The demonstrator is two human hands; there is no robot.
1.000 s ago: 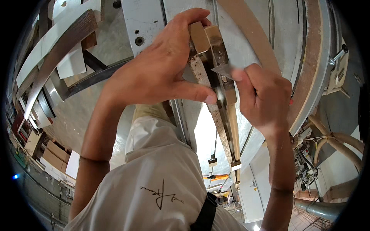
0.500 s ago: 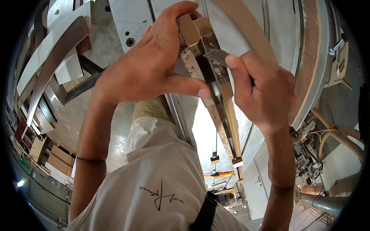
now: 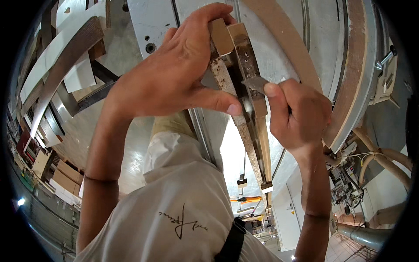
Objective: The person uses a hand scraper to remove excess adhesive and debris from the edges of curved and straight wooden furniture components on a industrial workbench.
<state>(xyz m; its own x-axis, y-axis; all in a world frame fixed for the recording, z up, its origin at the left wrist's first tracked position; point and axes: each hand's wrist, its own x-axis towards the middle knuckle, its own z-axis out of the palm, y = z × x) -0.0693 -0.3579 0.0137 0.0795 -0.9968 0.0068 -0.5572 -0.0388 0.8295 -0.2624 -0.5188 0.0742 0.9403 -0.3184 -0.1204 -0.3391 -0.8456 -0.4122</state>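
Note:
My left hand [image 3: 174, 74] wraps round a long wooden workpiece [image 3: 222, 40] from its left side, fingers over the far end and thumb along the near side. The workpiece has two narrow strips with a dark gap between them, plain wood blocks at the far end and dark, speckled faces. Pinched between the thumb and fingers of my right hand [image 3: 301, 111] is a small, flat grey piece [image 3: 255, 84], perhaps a scraper blade or folded sandpaper; I cannot tell which. Its tip lies against the dark face of the right strip.
Under the workpiece is a grey metal machine table [image 3: 157, 19] with holes and slots. A curved brown board [image 3: 286, 35] lies to the right, beyond it a wooden-edged curved rim [image 3: 354, 65]. Curved offcuts [image 3: 65, 65] are piled at left. Thick hoses [image 3: 388, 161] hang at lower right.
The workpiece and my left hand have shifted slightly right. My right hand has moved a little down, drawing the grey piece toward me along the strip; the piece appears more tilted.

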